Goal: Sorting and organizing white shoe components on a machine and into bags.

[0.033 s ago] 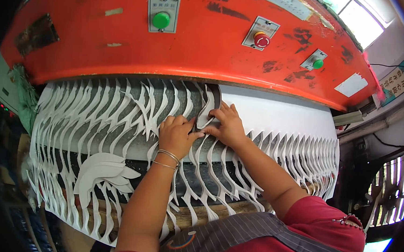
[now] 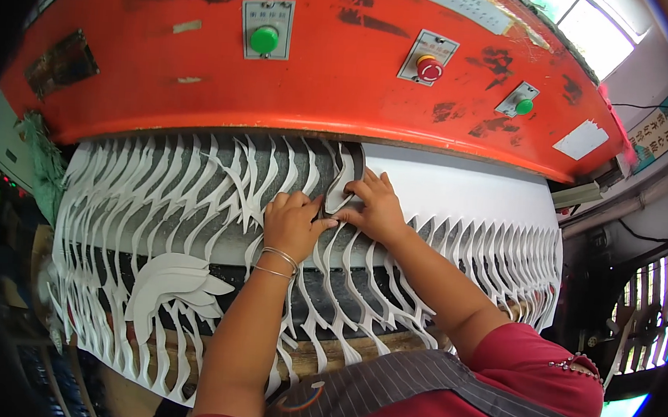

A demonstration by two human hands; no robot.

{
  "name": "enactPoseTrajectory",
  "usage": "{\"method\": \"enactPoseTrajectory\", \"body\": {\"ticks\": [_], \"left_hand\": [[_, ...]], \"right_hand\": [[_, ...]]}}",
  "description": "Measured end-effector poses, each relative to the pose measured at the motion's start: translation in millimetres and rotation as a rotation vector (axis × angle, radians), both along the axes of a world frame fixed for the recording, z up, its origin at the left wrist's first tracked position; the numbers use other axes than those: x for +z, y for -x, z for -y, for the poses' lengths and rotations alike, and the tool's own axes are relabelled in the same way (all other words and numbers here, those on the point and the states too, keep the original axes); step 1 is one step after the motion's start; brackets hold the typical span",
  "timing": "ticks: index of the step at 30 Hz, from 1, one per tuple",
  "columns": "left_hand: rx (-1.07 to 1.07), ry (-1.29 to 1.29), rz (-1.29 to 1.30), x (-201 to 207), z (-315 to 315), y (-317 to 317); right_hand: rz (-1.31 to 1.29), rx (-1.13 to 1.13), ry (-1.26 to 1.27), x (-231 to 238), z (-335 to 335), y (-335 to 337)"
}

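Note:
My left hand [image 2: 290,222] and my right hand [image 2: 375,208] meet at the near end of a narrow, curved cutting die [image 2: 362,162] with dark walls. The right hand grips it from the right, fingers bent over its wall and thumb at the tip. The left fingers and thumb close on its left side near the same tip. Inside the die shows a white curved piece [image 2: 341,186]. It lies at the left border of the uncut part of a white sheet [image 2: 448,184]. To the left and nearer me, that sheet is cut into wavy strips.
Above the sheet's far side spans a red machine beam [image 2: 164,88]. It carries a large green button [image 2: 264,39], a red stop button [image 2: 430,69] and a smaller green button [image 2: 524,106]. A fanned pile of white cut pieces [image 2: 160,281] lies on the strips left of my left forearm.
Both hands keep their grip on the die. The view has shifted very slightly; nothing else has visibly moved.

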State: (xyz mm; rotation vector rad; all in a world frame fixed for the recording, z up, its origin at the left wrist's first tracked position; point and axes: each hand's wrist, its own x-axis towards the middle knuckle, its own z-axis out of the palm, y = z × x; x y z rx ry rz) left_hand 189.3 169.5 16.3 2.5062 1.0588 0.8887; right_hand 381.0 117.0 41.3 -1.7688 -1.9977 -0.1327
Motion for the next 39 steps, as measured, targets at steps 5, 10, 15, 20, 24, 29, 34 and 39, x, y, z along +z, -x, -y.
{"method": "enactPoseTrajectory", "body": {"ticks": [5,10,15,20,24,29,34,39], "left_hand": [[-0.082,0.299,-0.089,13.0,-13.9,12.6],[-0.020,0.271,0.337,88.4,-43.8,21.9],[0.189,-0.494,0.494,177.5,-60.7,21.2],[0.147,-0.386,0.132,196.5,-72.5,28.9],[-0.075,0.137,0.116,164.3,5.6,43.1],[-0.261,0.620,-0.162,110.3,153.4,80.7],[-0.121,0.336,-0.106,108.9,190.9,78.4],[-0.044,0.290,-0.096,104.2,199.2,76.8]], "right_hand": [[-0.352,-0.005,0.076,47.0,8.2,2.4],[-0.283,-0.179,-0.706,127.6,13.0,-86.7],[-0.115,-0.605,-0.974,176.5,-2.8,-167.7],[-0.059,-0.761,-0.835,172.2,-2.3,-177.6],[-0.043,-0.450,-0.663,153.6,43.7,-145.7],[-0.204,-0.010,-0.361,152.2,74.7,-60.8],[-0.409,0.200,-0.062,140.6,83.3,9.2],[-0.338,0.262,0.314,128.7,89.6,59.4]]}}
